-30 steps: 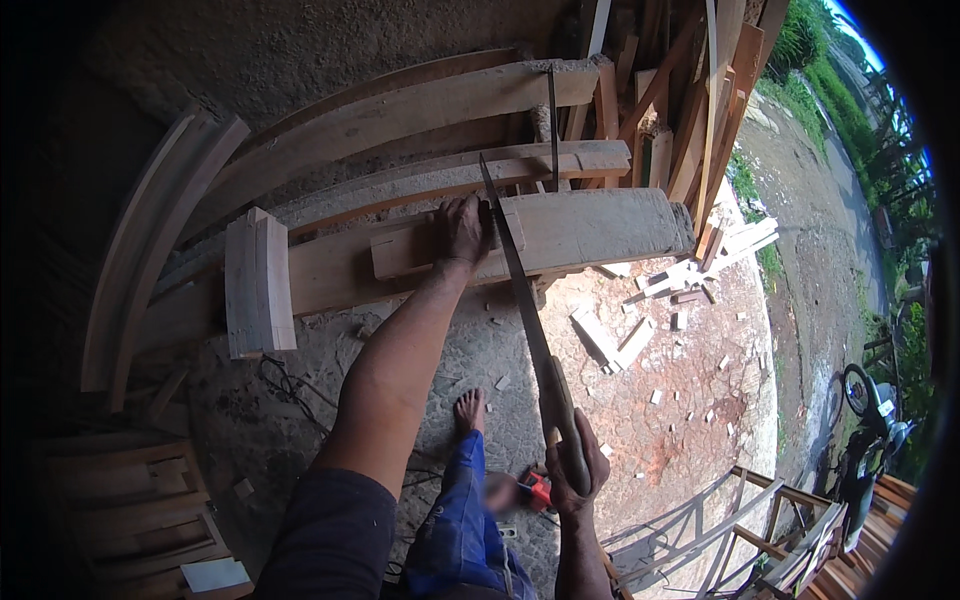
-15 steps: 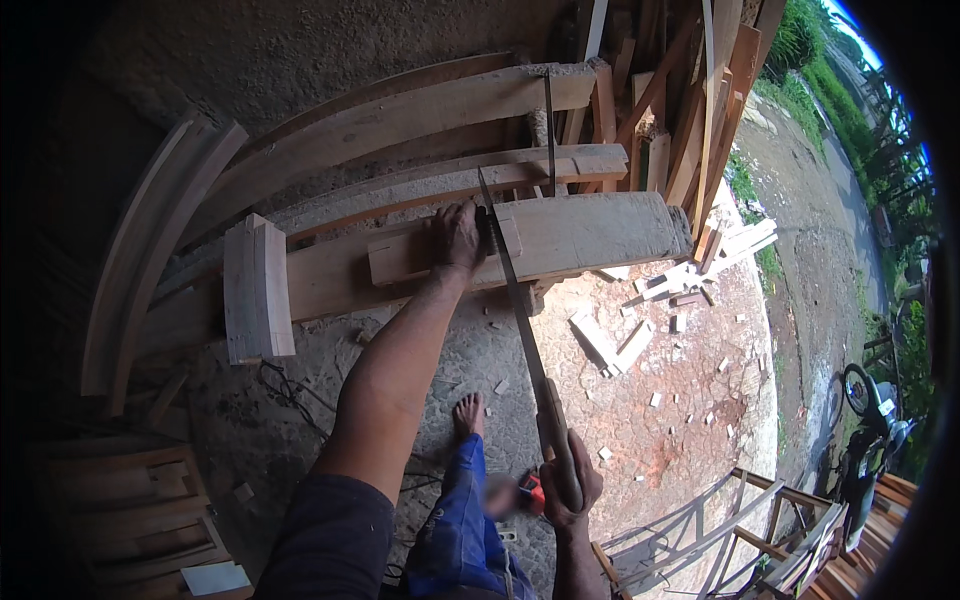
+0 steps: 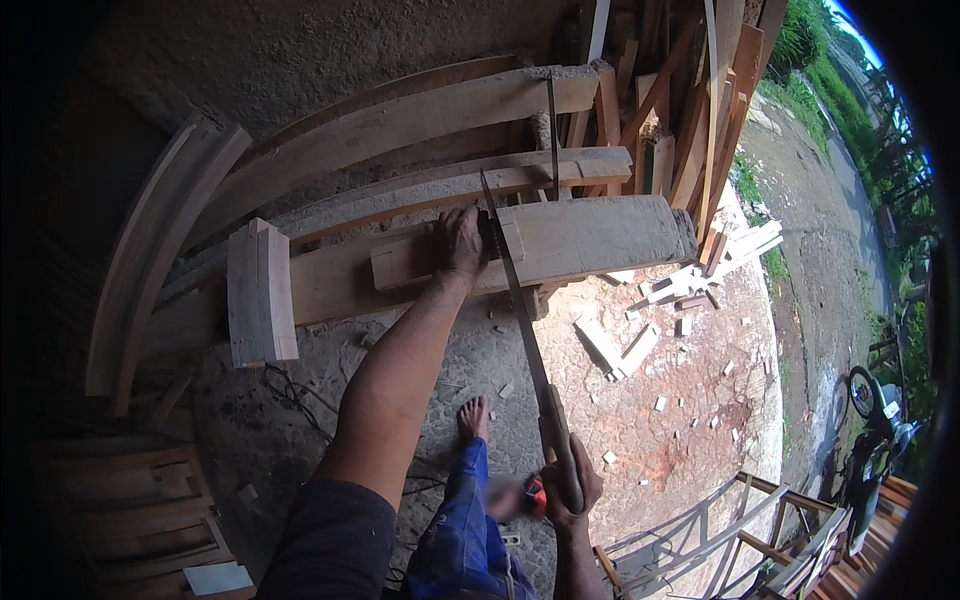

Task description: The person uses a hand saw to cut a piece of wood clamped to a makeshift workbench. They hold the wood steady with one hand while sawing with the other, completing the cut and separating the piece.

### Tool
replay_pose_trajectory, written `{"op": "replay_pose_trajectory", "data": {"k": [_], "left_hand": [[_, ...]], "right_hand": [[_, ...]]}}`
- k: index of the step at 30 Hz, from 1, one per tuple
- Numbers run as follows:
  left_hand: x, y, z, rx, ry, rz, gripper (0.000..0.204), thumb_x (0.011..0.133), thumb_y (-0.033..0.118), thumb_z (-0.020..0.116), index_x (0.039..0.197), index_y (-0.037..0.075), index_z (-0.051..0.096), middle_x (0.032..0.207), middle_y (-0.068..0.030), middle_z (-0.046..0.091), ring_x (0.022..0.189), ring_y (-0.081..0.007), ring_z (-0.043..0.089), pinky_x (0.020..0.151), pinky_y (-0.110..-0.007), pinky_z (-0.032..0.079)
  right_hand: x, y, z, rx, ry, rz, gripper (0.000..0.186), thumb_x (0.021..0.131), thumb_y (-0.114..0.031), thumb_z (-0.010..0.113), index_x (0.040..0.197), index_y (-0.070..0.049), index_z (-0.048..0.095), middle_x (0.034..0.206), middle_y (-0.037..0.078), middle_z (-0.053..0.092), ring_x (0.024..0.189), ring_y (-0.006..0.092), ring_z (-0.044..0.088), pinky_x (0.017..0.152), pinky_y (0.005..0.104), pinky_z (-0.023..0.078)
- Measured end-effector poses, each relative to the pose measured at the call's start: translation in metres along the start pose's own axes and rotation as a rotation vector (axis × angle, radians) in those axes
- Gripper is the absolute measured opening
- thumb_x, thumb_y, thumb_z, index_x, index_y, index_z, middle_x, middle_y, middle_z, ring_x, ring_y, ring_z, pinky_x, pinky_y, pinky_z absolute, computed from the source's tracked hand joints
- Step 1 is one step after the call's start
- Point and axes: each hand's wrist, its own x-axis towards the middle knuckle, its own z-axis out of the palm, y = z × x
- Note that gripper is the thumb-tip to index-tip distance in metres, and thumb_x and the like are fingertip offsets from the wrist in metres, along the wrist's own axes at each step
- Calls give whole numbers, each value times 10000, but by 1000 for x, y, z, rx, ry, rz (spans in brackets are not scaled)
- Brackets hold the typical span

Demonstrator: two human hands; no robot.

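My right hand (image 3: pixel 577 490) is closed round the handle of a handsaw (image 3: pixel 527 320), low in the view. Its long blade slants up and away to the left, lying across a short wooden board (image 3: pixel 402 260) near that board's right end. The board rests on a thick plank (image 3: pixel 600 232). My left hand (image 3: pixel 461 240) grips the short board just left of the blade, pressing it against the plank; some of its fingers are hidden in shadow. How deep the blade sits in the wood cannot be made out.
Paired grooved wood pieces (image 3: pixel 262 292) lie across the plank at left. Long planks (image 3: pixel 400 125) stretch behind, with leaning lumber (image 3: pixel 690 120) at far right. Offcuts (image 3: pixel 615 350) litter the floor near my bare foot (image 3: pixel 474 415). A wooden frame (image 3: pixel 770 545) and a motorcycle (image 3: pixel 870 440) are at right.
The whole view has shifted very slightly. Both hands, the handsaw and the short board keep nearly the same places relative to one another.
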Motion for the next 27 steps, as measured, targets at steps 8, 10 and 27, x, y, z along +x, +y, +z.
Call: {"op": "replay_pose_trajectory", "data": {"k": [8,10,27], "left_hand": [[-5,-7,3,23,-41,79,129,807,194,657,879,90,630,920,-122,677,974,-350,608,860,-519,443],[-1,-4,9,56,-166,102,141,800,193,664,894,91,635,937,-120,675,993,-348,605,865,-520,445],[-8,1,3,-24,-60,7,174,801,237,662,894,95,619,969,-126,667,991,-343,605,844,-513,441]], "right_hand": [[86,-20,45,159,-24,9,557,845,-115,742,1360,-24,550,1098,164,709,867,169,689,775,291,528],[138,-27,70,186,-27,-22,593,815,-89,743,1370,-64,537,1088,185,704,866,267,733,730,332,558],[105,-15,56,172,-34,73,556,845,-120,743,1362,-43,554,1106,159,706,923,164,686,799,293,528]]}}
